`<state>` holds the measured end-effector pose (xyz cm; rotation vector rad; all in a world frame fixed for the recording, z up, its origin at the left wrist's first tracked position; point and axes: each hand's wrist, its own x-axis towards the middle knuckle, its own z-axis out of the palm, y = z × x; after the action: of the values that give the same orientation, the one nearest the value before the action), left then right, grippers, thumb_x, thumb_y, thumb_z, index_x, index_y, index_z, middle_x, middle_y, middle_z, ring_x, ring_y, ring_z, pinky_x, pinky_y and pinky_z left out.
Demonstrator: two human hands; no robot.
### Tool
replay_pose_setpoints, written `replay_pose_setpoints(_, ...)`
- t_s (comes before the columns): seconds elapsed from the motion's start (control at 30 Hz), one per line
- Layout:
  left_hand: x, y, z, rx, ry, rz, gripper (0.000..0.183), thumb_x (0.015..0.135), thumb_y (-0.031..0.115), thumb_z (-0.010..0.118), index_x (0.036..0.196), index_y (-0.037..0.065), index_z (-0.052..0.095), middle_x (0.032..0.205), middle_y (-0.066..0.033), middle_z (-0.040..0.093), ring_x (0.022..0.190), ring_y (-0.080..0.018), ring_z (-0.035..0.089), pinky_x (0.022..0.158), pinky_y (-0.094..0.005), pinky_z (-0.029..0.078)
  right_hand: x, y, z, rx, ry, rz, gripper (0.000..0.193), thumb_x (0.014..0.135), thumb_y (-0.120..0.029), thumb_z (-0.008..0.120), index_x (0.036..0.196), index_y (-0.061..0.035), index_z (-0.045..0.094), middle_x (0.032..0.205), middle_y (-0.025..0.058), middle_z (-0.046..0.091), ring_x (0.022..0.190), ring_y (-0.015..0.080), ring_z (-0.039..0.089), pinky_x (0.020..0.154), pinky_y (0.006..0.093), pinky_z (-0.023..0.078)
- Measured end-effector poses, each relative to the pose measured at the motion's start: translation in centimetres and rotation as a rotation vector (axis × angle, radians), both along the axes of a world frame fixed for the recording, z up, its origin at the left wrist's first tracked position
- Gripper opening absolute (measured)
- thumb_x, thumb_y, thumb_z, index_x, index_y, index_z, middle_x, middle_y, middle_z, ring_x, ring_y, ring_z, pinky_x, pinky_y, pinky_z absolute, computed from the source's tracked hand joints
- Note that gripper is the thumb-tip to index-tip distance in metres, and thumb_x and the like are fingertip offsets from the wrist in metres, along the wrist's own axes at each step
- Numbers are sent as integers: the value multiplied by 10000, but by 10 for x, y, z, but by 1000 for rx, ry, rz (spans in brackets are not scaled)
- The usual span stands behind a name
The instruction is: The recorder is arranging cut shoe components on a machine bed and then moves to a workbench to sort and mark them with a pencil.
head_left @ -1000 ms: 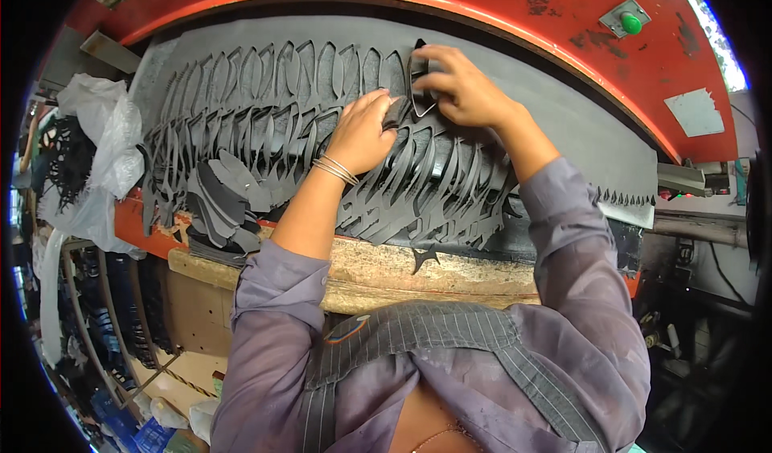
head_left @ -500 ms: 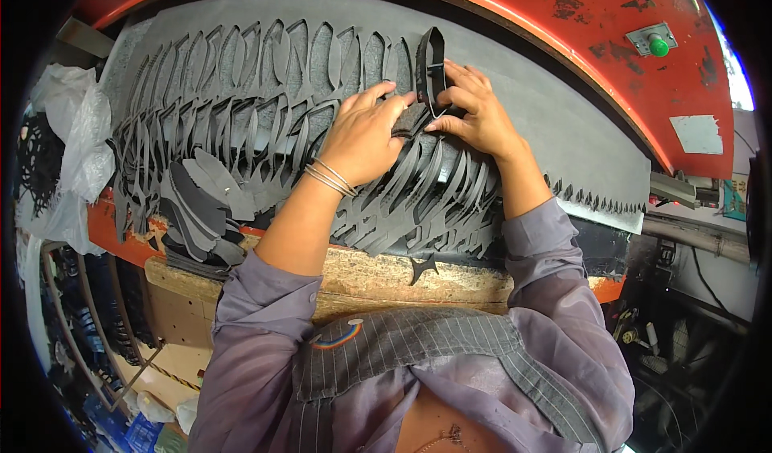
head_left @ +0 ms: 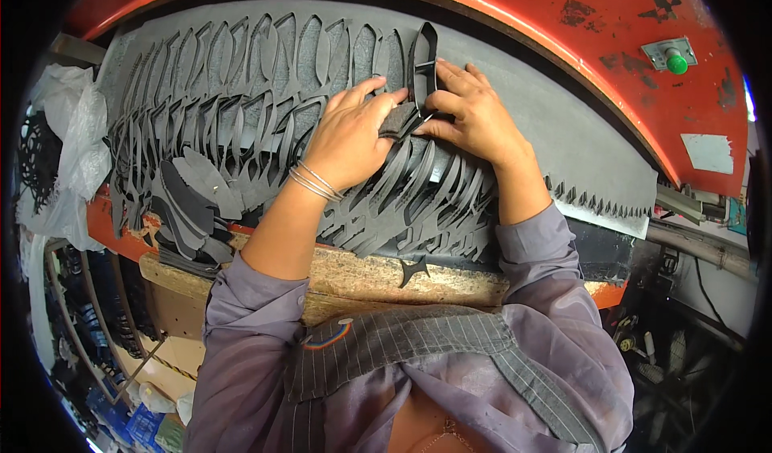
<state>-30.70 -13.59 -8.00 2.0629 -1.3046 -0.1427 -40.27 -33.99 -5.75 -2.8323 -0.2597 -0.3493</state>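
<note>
A black, sole-shaped cutting die (head_left: pixel 425 66) with thin walls and a crossbar stands on the grey sheet (head_left: pixel 531 123). My right hand (head_left: pixel 480 123) grips its right side, fingers along the wall and thumb near the lower end. Just left of it, my left hand (head_left: pixel 346 139) pinches a small dark grey cut piece (head_left: pixel 396 121) between thumb and fingers, close to the die's lower end. Leaf-shaped openings and thin curling strips of cut sheet (head_left: pixel 265 59) run leftward from the die. What lies beneath my left palm is hidden.
Loose grey cut pieces (head_left: pixel 189 216) are piled at the left front. A dark scrap (head_left: pixel 414 272) lies on the worn wooden edge (head_left: pixel 354 272). Behind rises a red machine beam (head_left: pixel 563 35) with a green button (head_left: pixel 677 64). White plastic bags (head_left: pixel 76 131) hang at the left.
The view has shifted slightly. Both hands keep close to the die, which remains in my right hand's grip, and its lower end now sits against the piece at my left hand.
</note>
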Motion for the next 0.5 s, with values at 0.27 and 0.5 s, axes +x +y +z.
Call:
replay_pose_setpoints(0.27, 1, -3, 4, 7, 42, -4, 527, 745, 41, 555, 1265, 123, 536, 1322, -167, 485, 1269, -294, 422, 1057, -405, 301, -3, 7, 5, -108, 81, -77, 475, 717, -479, 698, 1008, -114, 610, 1290, 211, 511, 1258, 368, 441, 1025, 572, 332)
replay_pose_setpoints(0.5, 26, 39, 88, -578, 301, 424, 295, 964, 300, 537, 1010, 17, 608, 806, -35, 652, 774, -105, 612, 744, -264, 478, -86, -21, 115, 150, -1121, -379, 365, 863, -265, 668, 1142, -41, 595, 1155, 107, 588, 1120, 263, 530, 977, 398, 406)
